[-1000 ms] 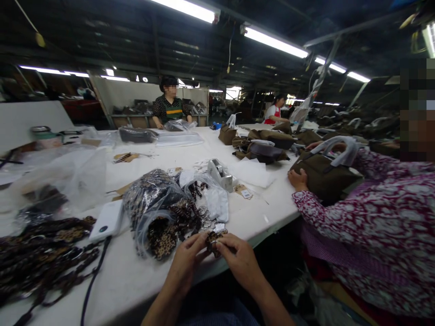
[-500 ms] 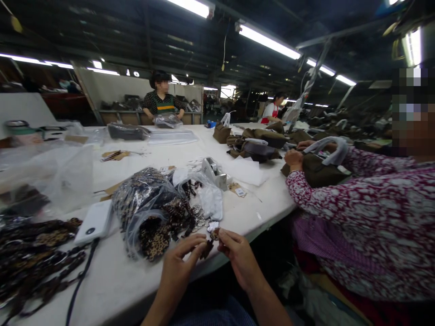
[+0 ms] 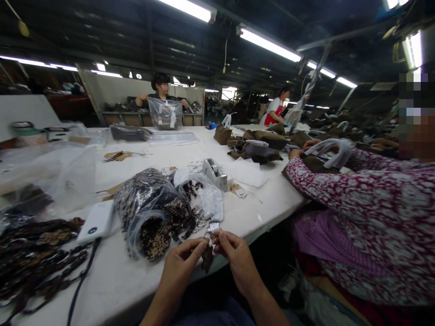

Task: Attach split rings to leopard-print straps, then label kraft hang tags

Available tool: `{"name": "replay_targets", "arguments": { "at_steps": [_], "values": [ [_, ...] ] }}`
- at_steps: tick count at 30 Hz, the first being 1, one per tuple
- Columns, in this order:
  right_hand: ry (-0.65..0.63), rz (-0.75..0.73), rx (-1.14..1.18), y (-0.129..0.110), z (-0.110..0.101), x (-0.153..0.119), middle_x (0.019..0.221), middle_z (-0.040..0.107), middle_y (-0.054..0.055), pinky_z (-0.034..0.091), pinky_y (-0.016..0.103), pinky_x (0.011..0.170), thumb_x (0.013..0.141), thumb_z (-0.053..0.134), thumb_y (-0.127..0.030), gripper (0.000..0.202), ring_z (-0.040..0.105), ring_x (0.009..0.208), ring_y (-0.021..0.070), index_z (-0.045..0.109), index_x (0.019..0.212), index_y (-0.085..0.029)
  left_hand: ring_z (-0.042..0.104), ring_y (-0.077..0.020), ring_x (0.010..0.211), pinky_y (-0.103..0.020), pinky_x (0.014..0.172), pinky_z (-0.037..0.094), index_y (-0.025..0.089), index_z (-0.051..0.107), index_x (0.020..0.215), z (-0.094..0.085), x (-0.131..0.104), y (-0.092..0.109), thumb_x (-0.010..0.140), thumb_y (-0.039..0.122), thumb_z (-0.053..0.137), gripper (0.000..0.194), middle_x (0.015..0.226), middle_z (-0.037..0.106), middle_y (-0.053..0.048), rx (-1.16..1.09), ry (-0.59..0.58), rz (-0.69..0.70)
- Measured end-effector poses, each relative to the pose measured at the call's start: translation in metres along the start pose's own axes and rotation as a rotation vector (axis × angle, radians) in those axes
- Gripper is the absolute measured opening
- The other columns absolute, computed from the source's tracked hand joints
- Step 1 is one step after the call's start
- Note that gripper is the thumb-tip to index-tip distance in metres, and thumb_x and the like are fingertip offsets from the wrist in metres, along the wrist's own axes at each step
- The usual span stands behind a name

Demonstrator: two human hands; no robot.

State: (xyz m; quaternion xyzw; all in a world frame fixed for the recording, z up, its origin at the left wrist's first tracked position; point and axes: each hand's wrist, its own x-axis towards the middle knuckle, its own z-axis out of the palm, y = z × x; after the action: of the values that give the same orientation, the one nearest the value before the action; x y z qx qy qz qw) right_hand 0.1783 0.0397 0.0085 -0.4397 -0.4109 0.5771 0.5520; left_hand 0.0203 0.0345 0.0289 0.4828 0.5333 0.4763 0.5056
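My left hand (image 3: pixel 181 267) and my right hand (image 3: pixel 236 258) come close together over the front edge of the table. Thumb and forefinger of the left pinch a metal split ring (image 3: pixel 207 235), from which a small dark brown piece (image 3: pixel 207 259) dangles. The right fingertips are pinched together beside the ring; what lies between them is too small to make out. Just beyond are loose metal rings (image 3: pixel 199 218) and a clear plastic bag (image 3: pixel 141 194) of leopard-print pieces (image 3: pixel 152 237), its mouth toward me.
A white power bank (image 3: pixel 97 222) with a black cable and a heap of dark patterned straps (image 3: pixel 37 258) lie left. A tape dispenser (image 3: pixel 215 174) stands behind. A co-worker's sleeve (image 3: pixel 326 190) is at right, near brown bags (image 3: pixel 254 147). Across the table another person holds up a bagged item (image 3: pixel 165 115).
The brown piece now hangs lower below my left fingers, and the ring shows. The co-worker opposite has raised a bagged item; the one at right has leaned forward over a brown bag.
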Motion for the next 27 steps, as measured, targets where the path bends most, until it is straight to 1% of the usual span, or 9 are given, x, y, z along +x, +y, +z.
{"name": "replay_targets", "arguments": {
  "at_steps": [5, 10, 13, 15, 17, 20, 22, 27],
  "values": [
    [0.039, -0.011, -0.042, 0.0, -0.003, 0.002, 0.086, 0.068, 0.006, 0.049, 0.03, 0.077, 0.085, 0.067, -0.052, 0.04, 0.057, 0.076, 0.0156, 0.076, 0.101, -0.017, 0.07, -0.0302, 0.095, -0.034, 0.089, 0.052, 0.022, 0.081, 0.08, 0.0, 0.0, 0.004, 0.067, 0.048, 0.077, 0.029, 0.093, 0.079, -0.006, 0.01, 0.019, -0.031],
    [0.02, -0.007, -0.056, -0.001, -0.003, 0.002, 0.077, 0.062, 0.002, 0.048, 0.027, 0.07, 0.085, 0.066, -0.053, 0.041, 0.056, 0.07, 0.014, 0.076, 0.1, -0.016, 0.069, -0.0313, 0.098, -0.036, 0.09, 0.051, 0.021, 0.081, 0.079, -0.001, 0.001, 0.003, 0.067, 0.048, 0.077, 0.03, 0.093, 0.079, -0.006, 0.022, 0.017, -0.012],
    [0.009, -0.018, -0.062, -0.001, -0.002, 0.002, 0.076, 0.06, 0.002, 0.048, 0.027, 0.068, 0.086, 0.065, -0.054, 0.042, 0.055, 0.067, 0.0137, 0.075, 0.101, -0.016, 0.068, -0.031, 0.098, -0.035, 0.09, 0.051, 0.021, 0.081, 0.08, -0.002, 0.002, 0.001, 0.068, 0.049, 0.076, 0.03, 0.094, 0.079, -0.006, 0.032, 0.006, -0.008],
    [0.021, -0.041, -0.101, -0.001, -0.002, 0.002, 0.077, 0.061, 0.002, 0.047, 0.027, 0.069, 0.086, 0.064, -0.055, 0.043, 0.055, 0.069, 0.0143, 0.075, 0.101, -0.016, 0.069, -0.0307, 0.096, -0.034, 0.088, 0.051, 0.021, 0.081, 0.081, -0.003, 0.003, 0.0, 0.069, 0.05, 0.075, 0.032, 0.093, 0.079, -0.007, 0.049, -0.023, -0.014],
    [0.022, -0.059, -0.139, -0.001, -0.003, 0.002, 0.076, 0.062, 0.002, 0.047, 0.027, 0.071, 0.087, 0.063, -0.055, 0.043, 0.055, 0.071, 0.015, 0.075, 0.103, -0.016, 0.069, -0.03, 0.093, -0.034, 0.087, 0.051, 0.02, 0.081, 0.082, -0.004, 0.004, -0.002, 0.071, 0.051, 0.074, 0.033, 0.091, 0.079, -0.007, 0.064, -0.079, -0.023],
    [-0.015, -0.062, -0.155, -0.003, -0.005, 0.002, 0.075, 0.062, 0.002, 0.046, 0.028, 0.07, 0.087, 0.061, -0.055, 0.045, 0.055, 0.068, 0.0147, 0.074, 0.105, -0.016, 0.069, -0.028, 0.09, -0.031, 0.085, 0.051, 0.02, 0.08, 0.082, -0.005, 0.004, -0.005, 0.074, 0.05, 0.072, 0.033, 0.09, 0.079, -0.007, 0.083, -0.161, -0.013],
    [-0.03, -0.064, -0.169, -0.006, -0.005, 0.002, 0.073, 0.06, 0.001, 0.046, 0.027, 0.068, 0.087, 0.061, -0.057, 0.046, 0.053, 0.066, 0.0142, 0.075, 0.102, -0.015, 0.069, -0.0267, 0.087, -0.029, 0.082, 0.051, 0.019, 0.08, 0.08, -0.006, 0.003, -0.007, 0.075, 0.049, 0.071, 0.032, 0.088, 0.079, -0.007, 0.105, -0.178, 0.015],
    [-0.022, -0.065, -0.202, -0.012, -0.006, 0.003, 0.066, 0.058, 0.0, 0.043, 0.026, 0.063, 0.083, 0.064, -0.06, 0.048, 0.049, 0.062, 0.0133, 0.077, 0.094, -0.015, 0.066, -0.0223, 0.073, -0.025, 0.07, 0.049, 0.017, 0.078, 0.076, -0.008, 0.002, -0.006, 0.079, 0.048, 0.067, 0.033, 0.074, 0.075, -0.005, 0.195, -0.241, 0.078]
  ]
}}
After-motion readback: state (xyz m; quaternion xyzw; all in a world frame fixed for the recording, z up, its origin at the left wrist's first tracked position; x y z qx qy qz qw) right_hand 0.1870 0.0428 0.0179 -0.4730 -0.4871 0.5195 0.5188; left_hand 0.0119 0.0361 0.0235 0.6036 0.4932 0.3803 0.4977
